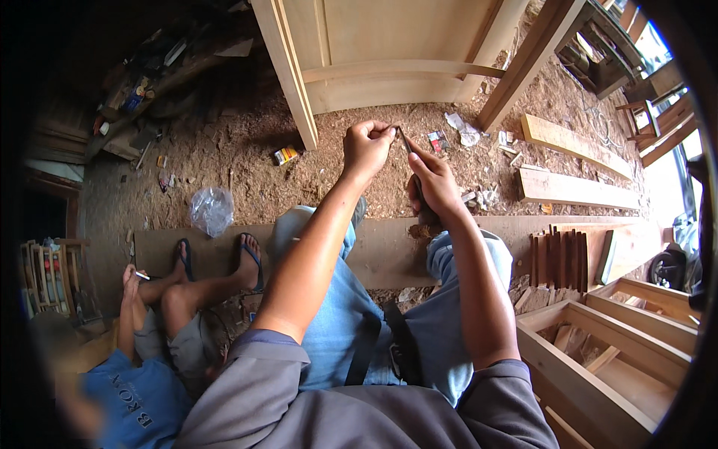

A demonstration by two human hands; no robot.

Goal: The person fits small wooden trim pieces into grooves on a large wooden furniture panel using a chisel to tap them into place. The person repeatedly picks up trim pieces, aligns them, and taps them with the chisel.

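Note:
My left hand [366,146] is closed in a fist around the top end of a thin dark metal tool [404,140], held out in front of my knees. My right hand [432,182] grips the same tool lower down, its thumb pressed along the shaft. The lower part of the tool is hidden by my right hand. Both forearms reach up over my blue jeans [351,314]. Below the hands a long flat wooden board [381,254] lies across the sawdust floor.
A pale wooden door [389,52] stands ahead. Planks [572,187] and a bundle of dark slats [557,260] lie to the right, a wooden frame [613,344] at lower right. Another person [164,329] in sandals sits at my left. A clear plastic bag [212,210] lies nearby.

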